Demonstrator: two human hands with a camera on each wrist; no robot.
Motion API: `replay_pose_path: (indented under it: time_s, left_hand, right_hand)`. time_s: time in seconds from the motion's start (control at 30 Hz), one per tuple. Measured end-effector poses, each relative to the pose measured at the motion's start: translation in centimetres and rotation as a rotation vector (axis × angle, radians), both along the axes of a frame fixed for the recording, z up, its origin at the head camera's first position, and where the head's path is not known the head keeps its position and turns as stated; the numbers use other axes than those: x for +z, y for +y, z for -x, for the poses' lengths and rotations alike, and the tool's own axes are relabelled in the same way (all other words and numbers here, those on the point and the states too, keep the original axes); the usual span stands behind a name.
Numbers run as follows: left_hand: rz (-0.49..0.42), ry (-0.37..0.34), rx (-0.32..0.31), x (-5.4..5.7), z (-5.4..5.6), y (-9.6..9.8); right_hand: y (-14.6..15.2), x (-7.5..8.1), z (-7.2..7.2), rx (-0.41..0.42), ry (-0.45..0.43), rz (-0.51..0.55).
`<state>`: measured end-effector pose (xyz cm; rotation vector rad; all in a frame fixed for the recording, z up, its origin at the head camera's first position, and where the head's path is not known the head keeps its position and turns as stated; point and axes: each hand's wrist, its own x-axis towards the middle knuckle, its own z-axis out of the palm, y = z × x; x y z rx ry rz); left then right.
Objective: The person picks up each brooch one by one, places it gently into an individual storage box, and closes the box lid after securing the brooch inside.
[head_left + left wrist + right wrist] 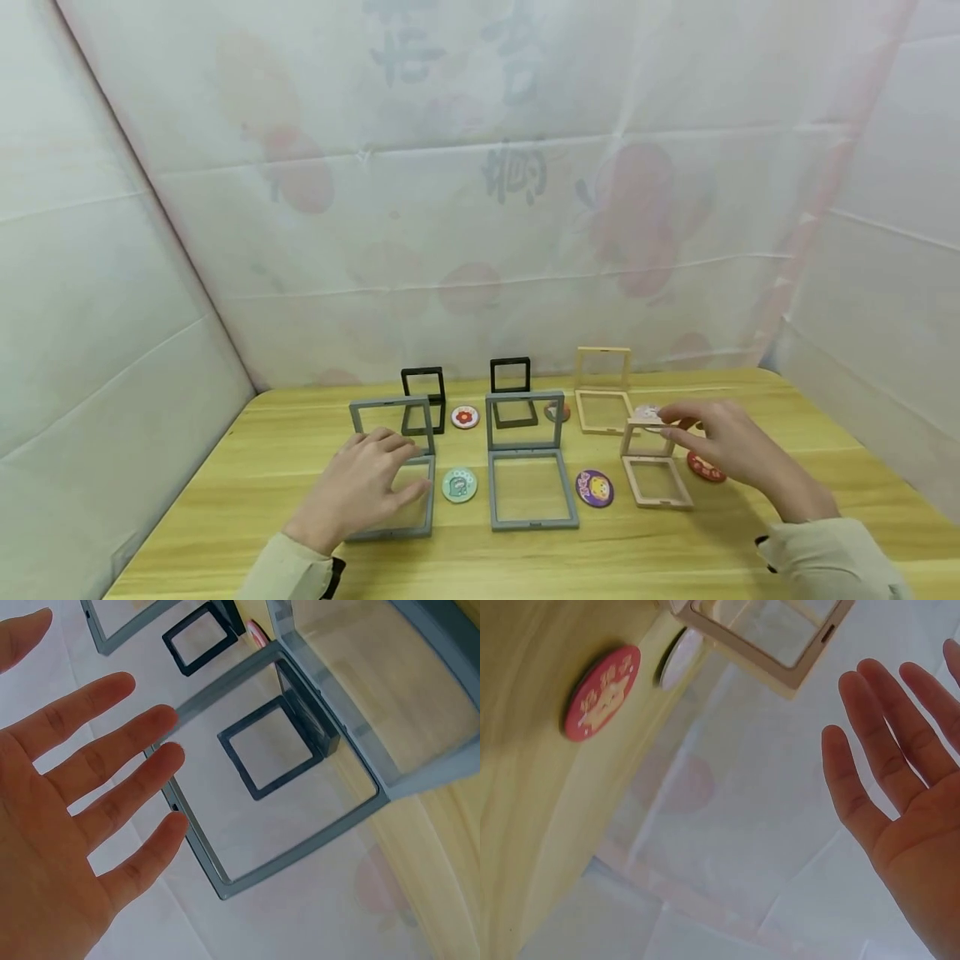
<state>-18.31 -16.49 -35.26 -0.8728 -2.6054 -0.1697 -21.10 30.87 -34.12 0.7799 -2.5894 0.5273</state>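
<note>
My left hand hovers over a hinged grey display frame whose lid stands upright; the hand hides part of it. In the left wrist view the fingers are spread and nearly straight beside the lid's rim, with nothing held. My right hand is beside the raised lid of a small beige display frame. The right wrist view shows its fingers loosely extended, apart from the beige rim. Under the right hand lies a red round badge. A white badge lies just beyond, partly hidden.
Another opened grey frame stands mid-table between a green badge and a purple badge. Behind are two black frames, a yellow frame and a red-flower badge. White cloth walls enclose the wooden table.
</note>
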Motion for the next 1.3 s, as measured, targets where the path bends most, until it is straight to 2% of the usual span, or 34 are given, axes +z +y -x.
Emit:
replay_pose_path:
  time_s: [0.2,0.33,0.67,0.87,1.03,1.3]
  left_hand:
    - [-0.011,0.013,-0.025,-0.3,0.0,0.7]
    - [-0.009,0.023,-0.025,-0.3,-0.1,1.0]
    - [0.003,-0.011,-0.033,-0.4,0.4,2.4]
    - [0.008,-0.026,-0.040,-0.4,0.4,3.1]
    - [0.025,-0.051,-0.050,-0.5,0.5,3.6]
    - [0.041,-0.052,-0.061,-0.7,0.8,4.3]
  right_hand:
    - [-0.7,-0.5,0.0,0.020,-0.011,0.023]
    - [-1.4,-0.7,0.1,0.065,-0.031,0.028]
    - [-2.6,-0.9,0.2,0.129,-0.091,0.036]
    - [-3.5,-1.2,0.3,0.167,-0.088,0.043]
    - [-3.8,-1.5,0.4,0.176,-0.111,0.062]
    - [-4.4,-1.9,0.4,0.159,-0.095,0.050]
